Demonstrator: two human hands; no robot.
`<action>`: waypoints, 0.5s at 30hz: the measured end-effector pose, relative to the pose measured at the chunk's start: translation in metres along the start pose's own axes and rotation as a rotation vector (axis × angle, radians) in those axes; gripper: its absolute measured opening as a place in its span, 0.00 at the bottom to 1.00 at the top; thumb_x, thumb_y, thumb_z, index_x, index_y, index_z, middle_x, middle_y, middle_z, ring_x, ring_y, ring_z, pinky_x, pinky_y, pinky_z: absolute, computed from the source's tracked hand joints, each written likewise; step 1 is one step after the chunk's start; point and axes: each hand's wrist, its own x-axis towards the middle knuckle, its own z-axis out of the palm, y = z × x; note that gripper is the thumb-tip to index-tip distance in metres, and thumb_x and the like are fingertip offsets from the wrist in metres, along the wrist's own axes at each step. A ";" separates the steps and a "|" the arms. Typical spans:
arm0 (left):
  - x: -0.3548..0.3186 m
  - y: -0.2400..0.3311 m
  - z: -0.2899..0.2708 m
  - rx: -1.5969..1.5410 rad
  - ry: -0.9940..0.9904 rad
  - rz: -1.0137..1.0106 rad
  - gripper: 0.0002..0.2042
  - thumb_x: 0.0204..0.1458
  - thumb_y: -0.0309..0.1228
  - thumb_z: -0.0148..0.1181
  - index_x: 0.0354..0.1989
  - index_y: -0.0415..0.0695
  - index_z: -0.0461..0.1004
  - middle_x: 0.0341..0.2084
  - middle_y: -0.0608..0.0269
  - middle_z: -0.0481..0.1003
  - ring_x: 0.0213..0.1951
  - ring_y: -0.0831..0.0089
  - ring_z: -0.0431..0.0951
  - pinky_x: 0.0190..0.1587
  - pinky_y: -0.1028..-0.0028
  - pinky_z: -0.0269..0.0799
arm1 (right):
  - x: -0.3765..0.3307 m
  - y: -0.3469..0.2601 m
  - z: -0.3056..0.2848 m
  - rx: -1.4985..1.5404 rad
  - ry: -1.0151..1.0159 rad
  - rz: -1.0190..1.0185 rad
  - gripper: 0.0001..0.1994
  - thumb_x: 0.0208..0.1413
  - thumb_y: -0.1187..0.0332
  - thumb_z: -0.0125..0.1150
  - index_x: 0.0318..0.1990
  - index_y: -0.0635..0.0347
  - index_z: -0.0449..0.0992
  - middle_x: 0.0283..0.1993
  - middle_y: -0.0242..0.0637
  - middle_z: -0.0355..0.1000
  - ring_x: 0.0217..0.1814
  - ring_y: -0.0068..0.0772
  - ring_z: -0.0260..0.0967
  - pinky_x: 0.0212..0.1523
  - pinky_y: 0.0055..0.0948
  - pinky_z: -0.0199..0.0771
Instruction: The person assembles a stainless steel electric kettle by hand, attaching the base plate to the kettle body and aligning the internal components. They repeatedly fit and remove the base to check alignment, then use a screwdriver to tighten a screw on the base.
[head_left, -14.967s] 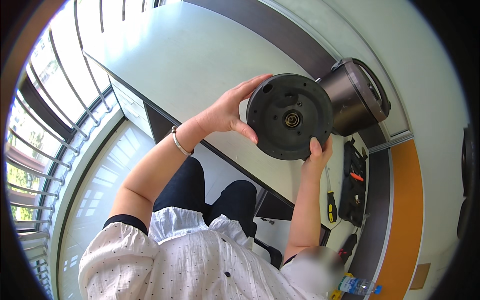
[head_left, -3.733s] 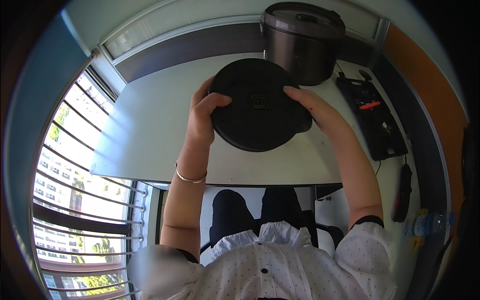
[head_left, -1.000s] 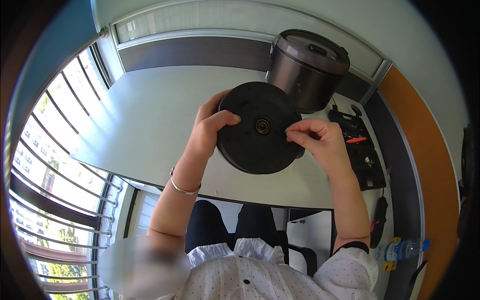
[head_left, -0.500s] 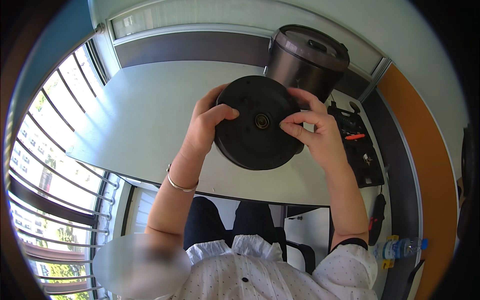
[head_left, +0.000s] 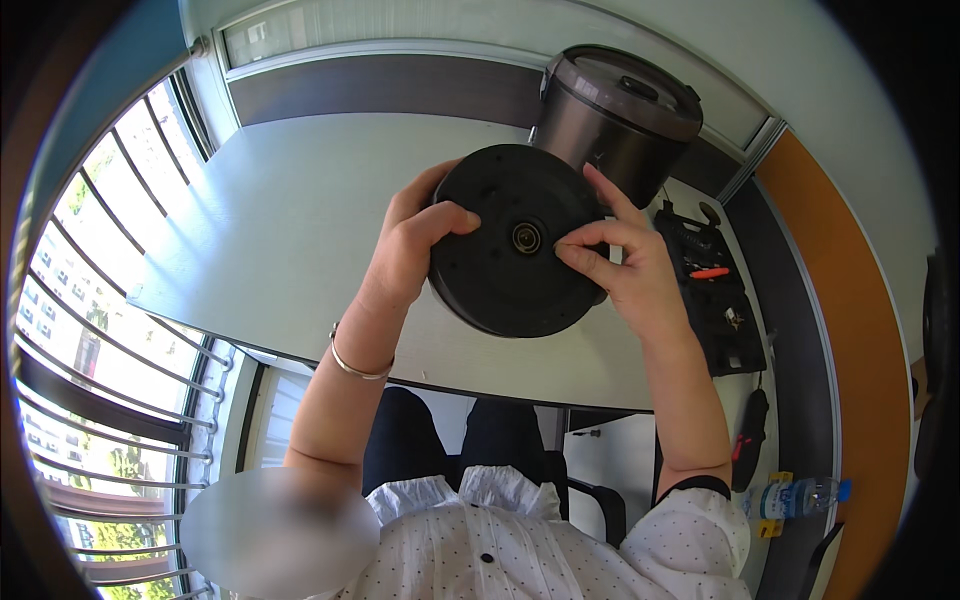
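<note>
A round black electric kettle is held up over the table, its flat underside facing me. A ringed brass-coloured connector sits in the middle, with small holes around it. My left hand grips the left rim, thumb lying on the underside and fingers hidden behind. Just right of the connector, my right hand has thumb and index fingertip pinched together against the black face. Whatever that pinch holds, if anything, is hidden. The other right fingers are raised by the right rim.
A large brown rice cooker stands at the back right of the white table. Along the right lies an open black tool case with an orange-handled tool. A black-and-red tool and a water bottle are nearer me.
My raised right fingers have straightened and spread upward. The thumb and index pinch stays beside the connector. The kettle has barely shifted.
</note>
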 end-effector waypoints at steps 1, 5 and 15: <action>0.000 0.000 0.000 0.005 0.004 -0.005 0.28 0.37 0.30 0.53 0.51 0.28 0.68 0.39 0.50 0.73 0.44 0.64 0.72 0.51 0.74 0.65 | 0.000 0.001 0.001 0.017 0.003 0.010 0.06 0.42 0.69 0.71 0.30 0.53 0.81 0.67 0.41 0.58 0.70 0.43 0.49 0.65 0.40 0.51; 0.000 0.000 0.000 0.010 -0.005 0.004 0.28 0.36 0.30 0.53 0.51 0.28 0.68 0.39 0.50 0.73 0.44 0.64 0.72 0.51 0.74 0.65 | 0.000 0.005 0.004 0.078 0.031 0.065 0.08 0.41 0.70 0.72 0.28 0.57 0.77 0.62 0.41 0.63 0.69 0.44 0.52 0.63 0.41 0.53; 0.000 0.001 0.002 0.002 0.000 0.002 0.28 0.37 0.29 0.52 0.50 0.28 0.68 0.38 0.51 0.73 0.42 0.66 0.72 0.48 0.75 0.66 | -0.002 0.011 0.003 0.208 0.016 0.104 0.08 0.41 0.69 0.72 0.27 0.58 0.77 0.34 0.31 0.74 0.65 0.43 0.57 0.62 0.39 0.55</action>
